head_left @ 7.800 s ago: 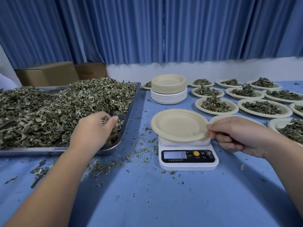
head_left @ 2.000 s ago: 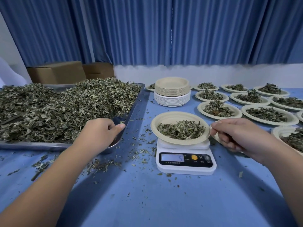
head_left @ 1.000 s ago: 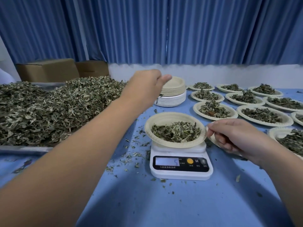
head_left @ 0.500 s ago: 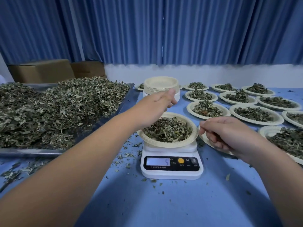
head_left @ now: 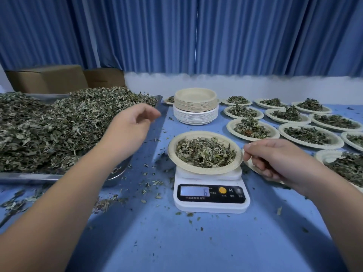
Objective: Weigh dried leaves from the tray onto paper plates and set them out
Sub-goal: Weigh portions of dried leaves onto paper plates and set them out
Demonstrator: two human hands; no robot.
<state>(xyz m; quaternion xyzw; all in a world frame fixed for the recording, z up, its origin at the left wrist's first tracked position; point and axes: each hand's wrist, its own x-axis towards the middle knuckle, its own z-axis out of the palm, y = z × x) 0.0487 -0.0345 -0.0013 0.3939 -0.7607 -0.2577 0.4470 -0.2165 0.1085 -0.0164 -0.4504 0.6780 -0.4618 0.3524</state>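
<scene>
A paper plate heaped with dried leaves sits on a white digital scale whose display reads 6. My left hand hovers between that plate and the metal tray, blurred, its fingers loosely curled and nothing visible in them. The tray carries a big mound of dried leaves. My right hand rests just right of the plate, fingers curled, thumb and forefinger close to the plate's rim; whether they pinch it is unclear.
A stack of unused paper plates stands behind the scale. Several filled plates cover the right side of the blue table. Loose leaf bits litter the cloth by the tray. Cardboard boxes sit at the back left.
My left hand has drawn back from over the plate on the scale toward the tray. The display reading has gone from 5 to 6. My right hand stays by the plate's rim.
</scene>
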